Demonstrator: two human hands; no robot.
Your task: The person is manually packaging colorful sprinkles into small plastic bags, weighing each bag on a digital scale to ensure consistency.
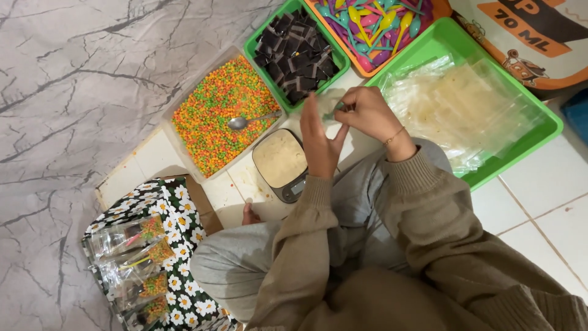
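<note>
While pinching, both hands (343, 125) together.

A clear plastic bag (327, 105) is held up between both hands above the floor, just in front of the scale (283, 164). It is small, thin and see-through, crumpled at the top where the fingers grip it. A small green piece (336, 111) shows at its mouth, pinched at the fingertips; its kind cannot be told. The left hand (318, 142) stands upright, palm against the bag's near side. The right hand (366, 114) closes over its upper edge from the right.
</note>
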